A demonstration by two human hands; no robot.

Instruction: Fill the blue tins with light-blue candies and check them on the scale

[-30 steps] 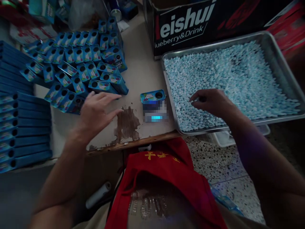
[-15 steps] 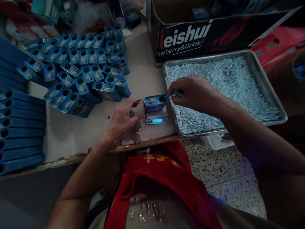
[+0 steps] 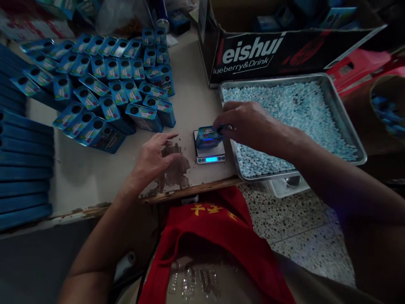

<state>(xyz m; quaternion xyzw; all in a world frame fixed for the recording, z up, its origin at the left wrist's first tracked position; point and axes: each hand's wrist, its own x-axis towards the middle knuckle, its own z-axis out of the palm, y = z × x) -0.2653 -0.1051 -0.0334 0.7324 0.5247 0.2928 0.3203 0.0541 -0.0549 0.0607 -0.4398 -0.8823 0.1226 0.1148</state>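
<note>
A small blue candy tin [image 3: 207, 139] stands on a digital pocket scale [image 3: 218, 151] with a lit blue display. At the tin's right end, my right hand [image 3: 247, 122] is closed, fingertips over the round hole in its top. A few pale candies [image 3: 230, 126] show between those fingers; how many is hidden. To the left of the scale, my left hand [image 3: 153, 158] is open and apart from it, thumb and fingers spread over a worn patch of the table.
Rows of blue tins [image 3: 110, 88] stand at the left, and stacked blue tins [image 3: 25, 169] lie farther left. A metal tray [image 3: 360, 154] of pale blue candies sits at right. Behind it stands a black carton [image 3: 249, 52]. A brown container [image 3: 357, 101] holds blue items.
My right hand has moved left, from beside the tin to over its hole, with the candies in its fingers. My left hand has drawn a little away from the scale.
</note>
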